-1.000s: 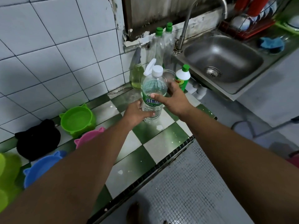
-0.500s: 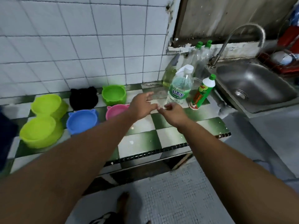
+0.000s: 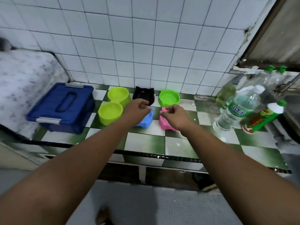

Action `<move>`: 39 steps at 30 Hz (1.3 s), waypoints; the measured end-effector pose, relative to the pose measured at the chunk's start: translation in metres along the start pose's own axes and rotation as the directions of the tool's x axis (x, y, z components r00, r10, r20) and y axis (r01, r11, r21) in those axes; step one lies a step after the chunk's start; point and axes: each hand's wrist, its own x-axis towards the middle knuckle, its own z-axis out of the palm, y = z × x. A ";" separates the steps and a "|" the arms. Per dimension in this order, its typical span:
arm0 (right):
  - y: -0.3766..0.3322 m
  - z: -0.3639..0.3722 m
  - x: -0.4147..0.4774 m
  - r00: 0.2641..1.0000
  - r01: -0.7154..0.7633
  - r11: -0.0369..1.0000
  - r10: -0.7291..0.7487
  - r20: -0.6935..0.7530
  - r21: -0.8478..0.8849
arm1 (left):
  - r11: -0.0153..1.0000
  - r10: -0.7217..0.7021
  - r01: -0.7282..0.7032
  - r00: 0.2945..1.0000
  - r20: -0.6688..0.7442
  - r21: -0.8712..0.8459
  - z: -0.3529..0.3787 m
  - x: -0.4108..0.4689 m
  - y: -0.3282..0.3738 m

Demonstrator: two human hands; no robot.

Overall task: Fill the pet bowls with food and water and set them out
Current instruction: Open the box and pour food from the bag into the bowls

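Several pet bowls stand on the green-and-white checked counter point(image 3: 146, 142): a lime double bowl point(image 3: 113, 103), a black cat-eared bowl point(image 3: 143, 95), a green bowl point(image 3: 169, 98), a blue bowl point(image 3: 146, 120) and a pink bowl point(image 3: 164, 122). My left hand point(image 3: 136, 110) hovers over the blue bowl with its fingers loosely curled near the rim, holding nothing I can see. Just above the pink bowl, my right hand point(image 3: 174, 115) is curled the same way and holds nothing. A capped water bottle point(image 3: 235, 109) stands alone at the right.
A blue lidded box point(image 3: 63, 106) sits at the counter's left end. A white bottle with a green cap point(image 3: 263, 117), a yellow liquid bottle point(image 3: 225, 93) and clear bottles point(image 3: 267, 77) crowd the right side by the sink. White wall tiles rise behind the bowls.
Both hands let go of the water bottle and moved left across the counter to the blue and pink bowls. The view swung left, away from the sink.
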 end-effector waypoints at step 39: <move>-0.219 0.335 0.175 0.782 0.610 0.712 -0.470 0.409 -0.348 | 0.506 -0.846 0.417 0.411 -0.340 -0.755 -0.276 -0.046 -0.208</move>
